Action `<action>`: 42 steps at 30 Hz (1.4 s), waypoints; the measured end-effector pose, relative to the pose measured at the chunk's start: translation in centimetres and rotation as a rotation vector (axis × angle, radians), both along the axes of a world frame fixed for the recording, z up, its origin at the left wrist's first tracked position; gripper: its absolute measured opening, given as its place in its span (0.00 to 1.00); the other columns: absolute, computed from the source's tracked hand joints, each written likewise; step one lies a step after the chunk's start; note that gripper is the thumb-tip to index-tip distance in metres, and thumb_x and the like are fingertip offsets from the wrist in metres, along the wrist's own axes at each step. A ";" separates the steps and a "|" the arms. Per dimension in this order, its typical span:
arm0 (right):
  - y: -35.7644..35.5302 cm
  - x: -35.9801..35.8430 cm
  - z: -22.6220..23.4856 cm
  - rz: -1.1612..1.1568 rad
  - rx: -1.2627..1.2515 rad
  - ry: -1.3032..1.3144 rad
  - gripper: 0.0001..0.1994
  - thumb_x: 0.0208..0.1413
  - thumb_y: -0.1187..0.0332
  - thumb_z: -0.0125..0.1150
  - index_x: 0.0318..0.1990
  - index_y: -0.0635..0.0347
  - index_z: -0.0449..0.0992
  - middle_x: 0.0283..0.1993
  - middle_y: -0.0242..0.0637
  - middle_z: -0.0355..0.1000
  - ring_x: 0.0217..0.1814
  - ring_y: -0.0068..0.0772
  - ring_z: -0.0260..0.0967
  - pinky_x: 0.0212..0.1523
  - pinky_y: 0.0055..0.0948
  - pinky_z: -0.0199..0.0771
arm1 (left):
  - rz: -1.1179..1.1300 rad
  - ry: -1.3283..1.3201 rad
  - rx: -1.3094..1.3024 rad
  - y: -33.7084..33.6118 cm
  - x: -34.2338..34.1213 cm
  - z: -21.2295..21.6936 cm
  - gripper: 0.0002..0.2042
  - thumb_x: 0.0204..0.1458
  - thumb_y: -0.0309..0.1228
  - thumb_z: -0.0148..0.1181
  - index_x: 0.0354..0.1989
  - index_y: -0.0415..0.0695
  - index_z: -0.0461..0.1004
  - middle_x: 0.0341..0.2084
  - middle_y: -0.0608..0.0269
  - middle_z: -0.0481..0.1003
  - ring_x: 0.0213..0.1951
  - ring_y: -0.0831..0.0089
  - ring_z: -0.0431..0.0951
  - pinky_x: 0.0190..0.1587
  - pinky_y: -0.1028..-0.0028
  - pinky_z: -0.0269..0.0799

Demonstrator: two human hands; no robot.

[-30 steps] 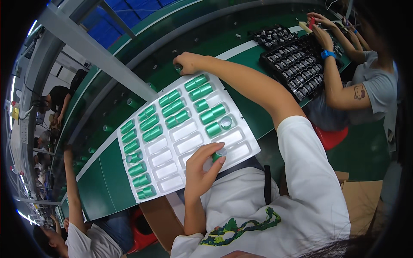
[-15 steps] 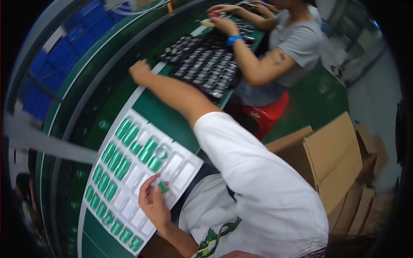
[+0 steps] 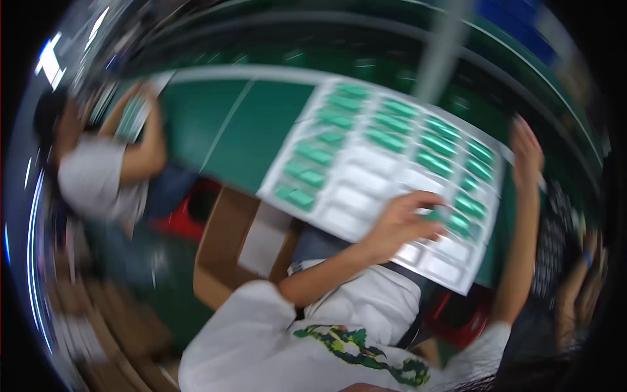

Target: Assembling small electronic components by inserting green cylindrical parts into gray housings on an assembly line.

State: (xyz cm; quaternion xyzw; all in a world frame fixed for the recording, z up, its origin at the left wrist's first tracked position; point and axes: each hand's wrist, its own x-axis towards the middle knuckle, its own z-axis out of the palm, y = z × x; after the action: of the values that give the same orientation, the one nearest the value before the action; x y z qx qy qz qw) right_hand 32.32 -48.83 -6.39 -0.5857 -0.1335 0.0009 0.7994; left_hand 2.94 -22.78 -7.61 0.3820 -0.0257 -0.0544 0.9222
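A white plastic tray (image 3: 356, 160) with rows of moulded pockets lies on the green table in front of me. Several pockets hold shiny green cylinders (image 3: 392, 140); others are bare. Over the tray's near part, my left hand (image 3: 401, 222) pinches a small green cylinder (image 3: 435, 214) between thumb and fingers. My right hand (image 3: 526, 155) is past the tray's right edge, by the table's far border, its fingers stretched out. Nothing shows in it, though motion smears it.
A dark conveyor (image 3: 320, 49) runs beyond the table (image 3: 261, 124). Another person (image 3: 104, 160) sits at the left; an arm (image 3: 575, 281) shows at the far right beside black packed parts (image 3: 550, 245). An open cardboard box (image 3: 225, 242) and red stools (image 3: 196, 209) stand below.
The view has swung left, bringing the person on the left into sight. My right hand has drawn closer to the tray and its fingers have straightened. My left hand still holds the green cylinder.
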 end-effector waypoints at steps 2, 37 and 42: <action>2.9 -3.0 1.1 0.156 0.148 0.093 0.22 0.69 0.69 0.52 0.66 0.71 0.64 0.70 0.47 0.62 0.69 0.32 0.63 0.72 0.31 0.61 | 0.068 -0.079 -0.009 0.3 0.2 0.1 0.19 0.57 0.22 0.63 0.58 0.37 0.71 0.43 0.60 0.76 0.39 0.75 0.80 0.43 0.72 0.81; 11.2 -18.1 4.7 0.600 -0.105 -0.364 0.21 0.38 0.86 0.77 0.43 0.69 0.81 0.47 0.48 0.74 0.44 0.31 0.75 0.39 0.23 0.80 | 0.122 -0.017 0.033 4.3 -1.0 2.6 0.16 0.61 0.24 0.56 0.57 0.36 0.68 0.44 0.52 0.77 0.36 0.72 0.77 0.40 0.71 0.73; 11.3 -18.3 4.9 0.577 -0.301 -0.609 0.20 0.34 0.79 0.82 0.39 0.67 0.82 0.40 0.44 0.77 0.37 0.29 0.76 0.36 0.24 0.78 | 0.002 0.046 0.024 4.1 -1.1 2.7 0.14 0.63 0.27 0.56 0.54 0.35 0.71 0.41 0.55 0.77 0.35 0.74 0.76 0.38 0.73 0.73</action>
State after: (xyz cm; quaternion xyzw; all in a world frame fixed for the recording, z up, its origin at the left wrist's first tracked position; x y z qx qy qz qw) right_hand 14.01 -37.54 -1.53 -0.6080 -0.5193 0.0710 0.5963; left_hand 1.89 -18.64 -4.95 0.3916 -0.0034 -0.0628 0.9180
